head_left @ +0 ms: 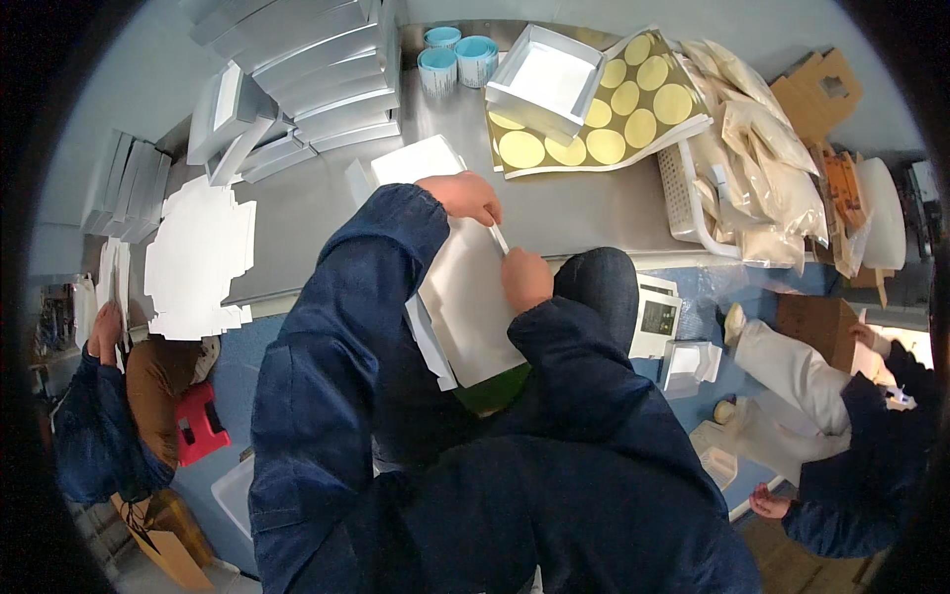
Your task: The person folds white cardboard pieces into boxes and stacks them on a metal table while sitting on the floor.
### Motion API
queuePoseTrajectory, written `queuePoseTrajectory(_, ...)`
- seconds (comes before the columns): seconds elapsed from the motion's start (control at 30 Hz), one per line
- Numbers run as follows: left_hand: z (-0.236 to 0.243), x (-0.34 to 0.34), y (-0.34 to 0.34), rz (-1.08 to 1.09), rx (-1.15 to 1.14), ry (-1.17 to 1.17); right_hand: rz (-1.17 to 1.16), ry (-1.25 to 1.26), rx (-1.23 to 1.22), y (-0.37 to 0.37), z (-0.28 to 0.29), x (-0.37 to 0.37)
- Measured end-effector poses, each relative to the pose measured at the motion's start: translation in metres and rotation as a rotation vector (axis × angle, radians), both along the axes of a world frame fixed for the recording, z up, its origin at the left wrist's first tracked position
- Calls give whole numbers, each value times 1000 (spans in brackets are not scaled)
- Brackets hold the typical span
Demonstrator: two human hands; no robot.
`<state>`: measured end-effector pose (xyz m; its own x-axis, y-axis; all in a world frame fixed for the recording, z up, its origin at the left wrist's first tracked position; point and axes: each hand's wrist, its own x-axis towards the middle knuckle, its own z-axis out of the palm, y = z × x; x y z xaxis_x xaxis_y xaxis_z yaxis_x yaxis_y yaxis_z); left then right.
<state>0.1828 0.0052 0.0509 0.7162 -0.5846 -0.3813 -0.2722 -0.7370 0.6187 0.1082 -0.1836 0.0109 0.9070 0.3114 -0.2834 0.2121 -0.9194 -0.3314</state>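
Observation:
A white cardboard box blank point(473, 309) slants across my lap, its far end resting over the edge of the metal table. One side flap, at its lower left, is bent up. My left hand point(461, 195) is closed on the blank's right edge, thumb and fingers pinching a narrow fold. Just below it, my right hand point(526, 279) has its fingers curled round the same raised strip of that edge. The right fingertips are partly hidden. Left of the blank, a stack of flat white box blanks point(198, 255) lies at the table's front edge.
Folded white boxes point(327, 74) are piled at the back left. An open white box point(547, 79) sits on a sheet of round yellow stickers point(623, 97), near blue-topped rolls point(476, 61). A basket point(683, 198) holds plastic bags. Co-workers sit at left point(99, 416) and right point(841, 445).

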Motion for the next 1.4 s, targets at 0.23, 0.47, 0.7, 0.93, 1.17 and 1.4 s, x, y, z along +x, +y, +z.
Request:
queuePoseTrajectory(0.23,16,-3,-5,-108,7,-115,77,165,93,-11,16,10)
queuePoseTrajectory(0.47,-5,-14,7,-157,-72,-256,296,410,339,-32,3,39)
queuePoseTrajectory(0.7,9,-12,-4,-90,20,-177,694,104,283,-37,13,44)
queuePoseTrajectory(0.93,-17,-8,0,-224,-1,-482,669,-289,5,-25,3,26)
queuePoseTrajectory(1.17,-5,-17,-6,-358,239,-648,600,-297,-118,-19,8,15)
queuePoseTrajectory(1.4,0,-52,13,-214,156,-914,375,-231,-15,-9,-4,21)
